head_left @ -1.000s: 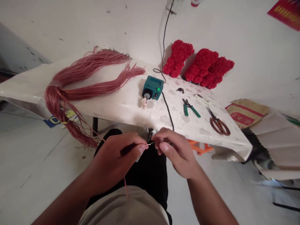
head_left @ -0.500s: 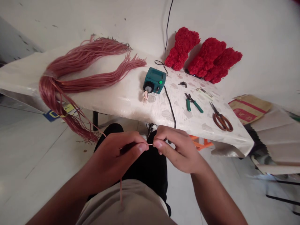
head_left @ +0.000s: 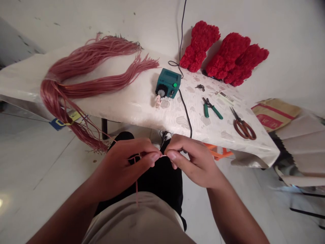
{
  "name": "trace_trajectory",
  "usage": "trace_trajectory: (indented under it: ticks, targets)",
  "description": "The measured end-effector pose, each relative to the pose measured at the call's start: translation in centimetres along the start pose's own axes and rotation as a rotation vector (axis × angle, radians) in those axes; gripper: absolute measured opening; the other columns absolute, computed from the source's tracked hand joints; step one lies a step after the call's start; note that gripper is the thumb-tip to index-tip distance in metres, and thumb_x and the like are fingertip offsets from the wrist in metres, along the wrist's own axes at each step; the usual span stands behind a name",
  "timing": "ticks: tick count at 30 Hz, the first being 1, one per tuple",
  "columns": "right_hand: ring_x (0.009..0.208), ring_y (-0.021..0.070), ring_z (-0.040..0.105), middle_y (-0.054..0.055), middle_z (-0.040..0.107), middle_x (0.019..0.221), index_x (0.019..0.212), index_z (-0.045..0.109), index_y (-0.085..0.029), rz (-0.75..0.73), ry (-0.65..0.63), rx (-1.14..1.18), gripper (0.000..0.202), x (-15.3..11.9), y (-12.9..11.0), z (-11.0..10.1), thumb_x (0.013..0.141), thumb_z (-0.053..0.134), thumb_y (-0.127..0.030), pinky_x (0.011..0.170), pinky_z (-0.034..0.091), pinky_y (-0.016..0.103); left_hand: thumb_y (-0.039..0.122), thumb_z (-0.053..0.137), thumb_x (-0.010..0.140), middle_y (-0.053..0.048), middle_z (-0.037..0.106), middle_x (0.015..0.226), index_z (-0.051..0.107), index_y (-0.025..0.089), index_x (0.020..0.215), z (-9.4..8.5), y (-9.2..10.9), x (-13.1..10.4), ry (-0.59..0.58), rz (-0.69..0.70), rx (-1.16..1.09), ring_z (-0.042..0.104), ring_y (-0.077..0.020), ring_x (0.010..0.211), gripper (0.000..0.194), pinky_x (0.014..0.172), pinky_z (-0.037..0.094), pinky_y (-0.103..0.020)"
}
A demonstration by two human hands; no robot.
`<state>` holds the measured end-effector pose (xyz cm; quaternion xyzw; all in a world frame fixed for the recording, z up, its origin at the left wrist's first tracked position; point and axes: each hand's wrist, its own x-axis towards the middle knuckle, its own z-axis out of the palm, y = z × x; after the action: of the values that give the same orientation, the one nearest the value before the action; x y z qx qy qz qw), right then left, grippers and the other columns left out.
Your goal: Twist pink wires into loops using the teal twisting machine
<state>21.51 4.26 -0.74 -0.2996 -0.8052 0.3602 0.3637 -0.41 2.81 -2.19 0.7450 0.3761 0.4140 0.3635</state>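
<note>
Over my lap, at the table's front edge, both hands come together fingertip to fingertip. My left hand (head_left: 133, 162) pinches a thin pink cord (head_left: 136, 191), whose tail hangs down below the palm. Between the two pinches a short, pale piece of cord shows, and my right hand (head_left: 191, 159) has thumb and forefinger closed on it. The fingertips hide most of that end. A large bundle of pink cords (head_left: 93, 89) lies folded on the table ahead to the left, with some strands drooping over the edge near my left wrist.
On the covered table (head_left: 132, 112) stands a small teal motor box (head_left: 169, 83) with a clip and black cable (head_left: 186, 115). Green-handled pliers (head_left: 212, 109), scissors (head_left: 243, 125) and red flower bunches (head_left: 228, 59) are to the right. A paper bag (head_left: 276, 113) lies beyond the table's right end.
The hands keep their pinch at nearly the same spot. A loop of cord now shows inside my left hand, and the hanging tail has shifted slightly right. The view has tilted a little.
</note>
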Motion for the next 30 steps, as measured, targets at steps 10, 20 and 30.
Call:
trace_trajectory:
  ticks: [10,20,30]
  targets:
    - [0.068,0.0126,0.054,-0.001,0.057,0.073,0.090,0.063,-0.020,-0.001,0.065,0.046,0.011,-0.8,0.6,0.8,0.099,0.057,-0.017,0.063,0.044,0.030,0.016,0.061,0.090,0.004,0.067,0.070,0.070,0.025,0.086,0.4,1.0,0.1,0.108,0.102,0.215,0.060,-0.0114,0.058,0.014,0.060,0.052,-0.023]
    - [0.066,0.0129,0.052,-0.001,0.056,0.072,0.087,0.061,-0.020,0.006,0.094,0.038,0.012,-0.9,0.7,0.9,0.098,0.057,-0.016,0.060,0.043,0.030,0.012,0.060,0.091,0.002,0.068,0.077,0.069,0.024,0.093,0.7,0.5,-0.1,0.089,0.152,0.202,0.063,-0.0120,0.068,0.016,0.065,0.052,-0.024]
    - [0.065,0.0130,0.052,-0.001,0.056,0.069,0.087,0.063,-0.021,-0.024,0.153,0.115,0.013,-0.7,0.9,1.3,0.098,0.057,-0.017,0.059,0.042,0.030,0.012,0.058,0.093,0.003,0.067,0.077,0.070,0.023,0.098,0.8,0.5,0.2,0.057,0.133,0.131,0.063,-0.0107,0.068,0.017,0.066,0.052,-0.023]
